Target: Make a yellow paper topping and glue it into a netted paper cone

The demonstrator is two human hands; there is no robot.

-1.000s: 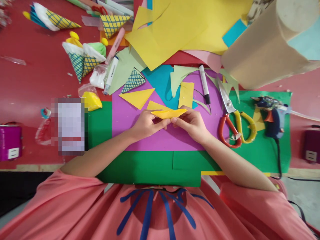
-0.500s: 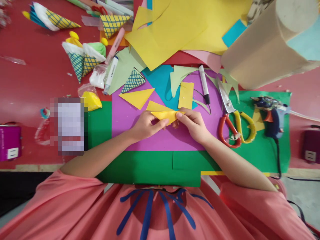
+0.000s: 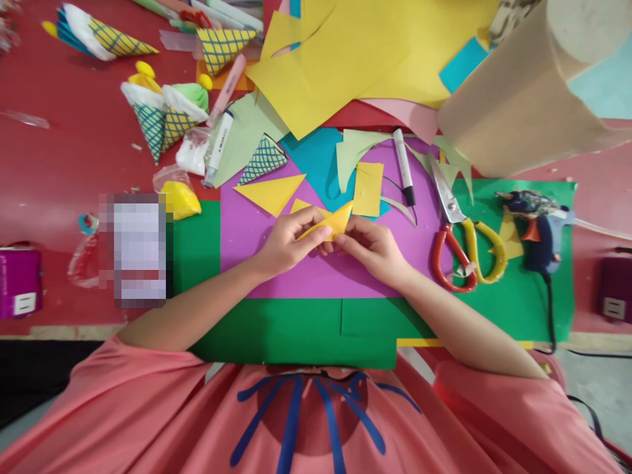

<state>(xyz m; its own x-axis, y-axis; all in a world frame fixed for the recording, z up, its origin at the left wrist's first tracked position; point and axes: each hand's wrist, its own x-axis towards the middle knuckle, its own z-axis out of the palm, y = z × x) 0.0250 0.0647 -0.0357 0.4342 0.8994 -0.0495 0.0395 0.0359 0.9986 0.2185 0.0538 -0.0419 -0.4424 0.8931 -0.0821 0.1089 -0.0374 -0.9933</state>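
Both hands meet over a purple sheet (image 3: 316, 280), the left hand (image 3: 289, 245) pinching a yellow paper piece (image 3: 336, 222) between thumb and fingers; the right hand (image 3: 378, 247) has its fingertips at the piece's right edge — whether they grip it, I cannot tell. The purple sheet lies on green sheets (image 3: 296, 329) over a red table (image 3: 64, 158), crowded with paper cones (image 3: 123, 41), scissors (image 3: 451, 207) and a glue gun (image 3: 543, 234). Grey floor (image 3: 600, 388) shows past the table's near edge — at lower right.

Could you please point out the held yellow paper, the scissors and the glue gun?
Held yellow paper (image 3: 338, 220): head view, its upper face.
Scissors (image 3: 452, 209): head view, metal by the pivot.
Glue gun (image 3: 545, 242): head view, blue handle.
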